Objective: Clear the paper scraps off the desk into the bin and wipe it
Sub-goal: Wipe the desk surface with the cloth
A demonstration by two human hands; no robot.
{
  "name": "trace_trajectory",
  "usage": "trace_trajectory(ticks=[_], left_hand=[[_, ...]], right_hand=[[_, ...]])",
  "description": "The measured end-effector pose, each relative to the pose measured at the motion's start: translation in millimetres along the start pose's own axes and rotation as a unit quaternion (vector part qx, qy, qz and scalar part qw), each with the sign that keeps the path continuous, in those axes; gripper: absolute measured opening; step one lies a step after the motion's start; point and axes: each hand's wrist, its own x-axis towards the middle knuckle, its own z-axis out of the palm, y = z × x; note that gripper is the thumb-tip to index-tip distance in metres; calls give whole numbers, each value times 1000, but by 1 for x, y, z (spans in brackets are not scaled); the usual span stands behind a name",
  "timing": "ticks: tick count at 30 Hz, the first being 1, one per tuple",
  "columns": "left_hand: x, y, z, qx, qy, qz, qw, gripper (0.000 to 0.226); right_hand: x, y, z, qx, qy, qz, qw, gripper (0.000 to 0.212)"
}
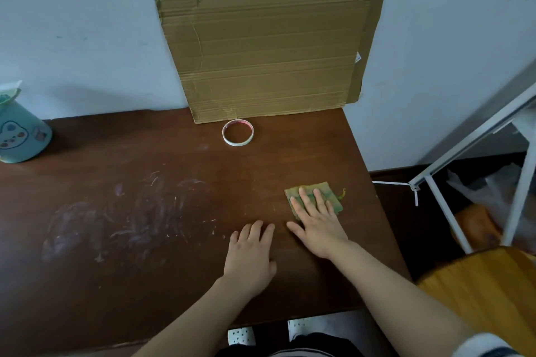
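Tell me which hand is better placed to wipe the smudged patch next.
Right, probably. The right hand lies flat on the green cloth, fingers straight. The left hand, though nearer the smudges, rests bare on the desk.

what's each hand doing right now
left hand: open, flat on the desk, holding nothing
right hand: open, straight fingers pressing the green cloth
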Motion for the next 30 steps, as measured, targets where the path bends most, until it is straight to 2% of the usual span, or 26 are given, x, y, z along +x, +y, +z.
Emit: trace_trajectory(ticks=[4,10,14,17,22,25,30], left_hand=[[5,13,4,3,-20,29,999,76],[8,23,6,54,-56,30,997,75],[10,28,2,51,-54,16,997,73],[11,38,1,43,-43,21,998,74],[13,55,7,38,-58,38,997,77],[16,60,7,58,-55,38,996,76],[21,66,0,71,-47,27,996,74]], right_hand=[[-45,8,29,-29,52,-47,997,66],[-53,44,24,-19,58,26,998,64],[-13,41,-2,18,10,57,998,65],[-10,35,-2,14,1,21,1000,66],[-64,49,31,-24,55,-54,997,69],[-77,69,33,-18,63,-18,998,69],[-40,92,7,10,44,53,998,63]])
